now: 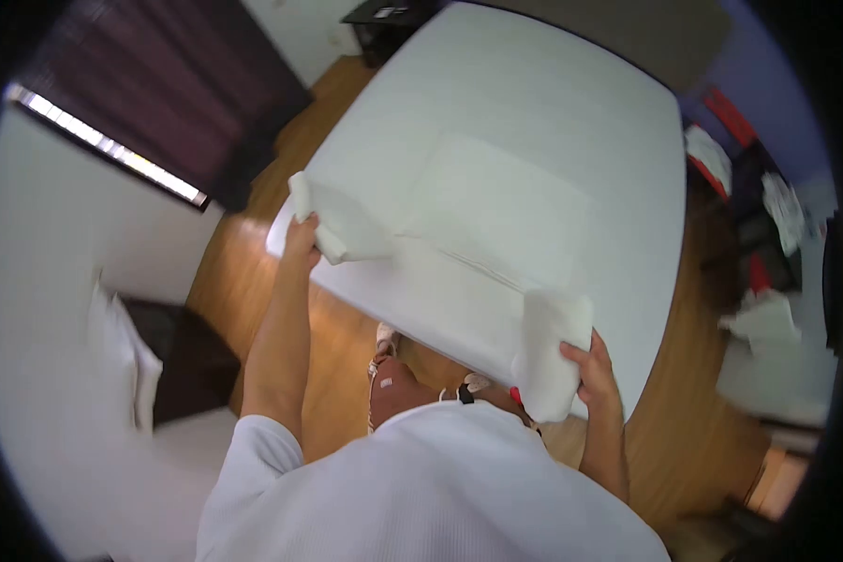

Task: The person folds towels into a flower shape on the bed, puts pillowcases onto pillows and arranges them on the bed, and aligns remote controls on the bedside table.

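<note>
At far left, white fabric [143,375] is hanging beside a dark box [195,365]. Above it, a dark curtain [173,89] is covering part of the wall, next to a bright window strip [112,145]. The left hand [303,242] is gripping the cloth [506,201] by its left end, holding that end raised by the near left corner of the bed [557,75]. The white cloth is lying across the bed's middle, with a creased line running across it towards the bed's near edge. The right hand [594,367] is gripping the cloth's right end, holding it up over the near edge, close to the near right corner; that end is drooping. Beyond the bed's right edge, white, red and dark clothes [783,214] are lying piled together.
</note>
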A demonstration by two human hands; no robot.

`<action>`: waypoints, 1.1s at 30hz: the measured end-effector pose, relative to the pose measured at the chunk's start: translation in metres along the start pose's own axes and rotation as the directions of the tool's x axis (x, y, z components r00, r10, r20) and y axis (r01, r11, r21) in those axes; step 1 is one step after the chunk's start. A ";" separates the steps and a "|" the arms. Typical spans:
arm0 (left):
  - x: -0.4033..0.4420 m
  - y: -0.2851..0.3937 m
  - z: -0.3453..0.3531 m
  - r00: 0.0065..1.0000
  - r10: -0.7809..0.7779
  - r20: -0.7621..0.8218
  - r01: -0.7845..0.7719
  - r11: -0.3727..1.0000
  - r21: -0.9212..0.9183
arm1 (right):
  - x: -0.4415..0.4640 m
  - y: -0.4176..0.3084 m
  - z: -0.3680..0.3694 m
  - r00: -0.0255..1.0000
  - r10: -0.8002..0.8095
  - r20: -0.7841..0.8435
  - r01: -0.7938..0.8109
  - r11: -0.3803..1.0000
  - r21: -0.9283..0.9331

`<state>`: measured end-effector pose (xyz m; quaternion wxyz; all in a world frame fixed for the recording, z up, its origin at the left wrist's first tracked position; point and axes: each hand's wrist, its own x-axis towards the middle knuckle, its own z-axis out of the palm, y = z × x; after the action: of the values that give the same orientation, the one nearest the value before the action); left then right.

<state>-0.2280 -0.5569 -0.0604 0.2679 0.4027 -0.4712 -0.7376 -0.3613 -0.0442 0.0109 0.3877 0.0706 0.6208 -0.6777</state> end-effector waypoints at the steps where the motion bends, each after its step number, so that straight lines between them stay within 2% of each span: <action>1: 0.037 -0.003 -0.011 1.000 -0.008 0.014 0.008 1.000 -0.005 | -0.001 0.001 0.014 1.000 -0.026 -0.016 0.027 0.998 0.051; 3: 0.111 -0.032 -0.040 0.997 -0.064 0.041 0.062 0.997 0.050 | -0.005 -0.017 0.054 0.999 -0.005 -0.051 0.010 0.995 0.101; 4: 0.134 -0.031 -0.040 0.988 -0.099 0.120 0.093 0.994 0.053 | 0.001 -0.033 0.078 0.995 -0.016 -0.094 0.027 0.992 0.120; 5: 0.134 -0.034 -0.018 0.989 -0.129 0.070 0.117 0.980 0.160 | -0.008 -0.044 0.082 0.991 -0.065 -0.120 0.079 0.990 0.120; 6: 0.138 -0.029 -0.009 0.983 -0.136 -0.123 0.173 0.914 0.367 | -0.005 -0.050 0.097 0.990 -0.074 -0.122 0.090 0.986 0.139; 8: 0.138 -0.025 0.008 0.999 0.029 -0.014 -0.011 0.722 0.692 | -0.015 -0.070 0.118 0.987 -0.138 -0.078 0.151 0.969 0.194; 10: 0.129 -0.039 0.024 0.939 -0.087 0.331 -0.128 0.809 0.574 | -0.024 -0.084 0.128 0.974 -0.219 -0.067 0.228 0.932 0.281; 11: 0.103 -0.034 0.037 0.821 -0.323 0.470 0.039 0.854 0.519 | -0.029 -0.089 0.130 0.961 -0.261 -0.087 0.275 0.905 0.325; 12: 0.065 -0.018 0.048 0.563 -0.546 0.620 0.360 0.838 0.411 | -0.036 -0.090 0.138 0.946 -0.303 -0.113 0.324 0.881 0.346; 14: 0.003 -0.023 0.069 0.346 -0.431 0.833 0.563 0.806 0.183 | -0.025 -0.073 0.131 0.925 -0.308 -0.224 0.352 0.914 0.200; 16: -0.030 0.025 0.095 0.437 -0.393 0.809 0.507 0.851 0.139 | -0.007 -0.068 0.139 0.873 -0.310 -0.376 0.334 0.943 -0.002; 17: -0.043 0.038 0.103 0.481 -0.381 0.790 0.485 0.866 0.123 | -0.010 -0.071 0.166 0.828 -0.309 -0.468 0.287 0.950 -0.121; 18: -0.045 0.040 0.114 0.510 -0.309 0.802 0.327 0.933 0.152 | -0.011 -0.076 0.198 0.770 -0.320 -0.552 0.225 0.946 -0.234; 20: -0.070 0.071 0.141 0.524 -0.337 0.782 0.293 0.934 0.206 | 0.002 -0.044 0.207 0.839 -0.505 -0.203 0.348 0.785 -0.513; 21: -0.076 0.065 0.149 0.514 -0.265 0.816 0.227 0.959 0.169 | 0.003 -0.044 0.231 0.836 -0.548 -0.023 0.503 0.782 -0.369; 22: -0.082 0.056 0.155 0.499 -0.194 0.845 0.162 0.978 0.128 | 0.003 -0.044 0.253 0.787 -0.598 0.151 0.616 0.763 -0.193; 23: -0.086 0.051 0.159 0.482 -0.119 0.868 0.095 0.992 0.083 | 0.003 -0.047 0.258 0.834 -0.551 0.034 0.550 0.824 -0.136; 25: -0.093 0.065 0.158 0.486 -0.156 0.860 0.092 0.988 0.128 | 0.008 -0.058 0.258 0.894 -0.414 -0.173 0.422 0.906 0.014; 26: -0.096 0.071 0.156 0.495 -0.173 0.852 0.085 0.985 0.151 | 0.008 -0.066 0.253 0.884 -0.444 -0.147 0.447 0.894 -0.009; 28: -0.102 0.069 0.153 0.470 -0.057 0.881 -0.064 0.993 0.099 | 0.013 -0.083 0.240 0.866 -0.494 -0.078 0.492 0.869 -0.051; 29: -0.105 0.068 0.152 0.456 -0.006 0.890 -0.137 0.988 0.077 | 0.021 -0.088 0.236 0.814 -0.580 -0.027 0.575 0.812 -0.098; 32: -0.110 0.066 0.158 0.478 0.019 0.878 -0.114 0.993 0.041 | 0.026 -0.112 0.221 0.836 -0.545 0.059 0.548 0.834 -0.064; 33: -0.114 0.065 0.161 0.494 0.016 0.869 -0.145 0.987 0.064 | 0.024 -0.119 0.214 0.822 -0.563 0.085 0.569 0.815 -0.107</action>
<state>-0.3025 -0.4178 0.0754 0.0034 -0.0272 -0.6066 -0.7945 -0.3680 -0.2554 0.1377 0.1880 -0.1588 0.6459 -0.7227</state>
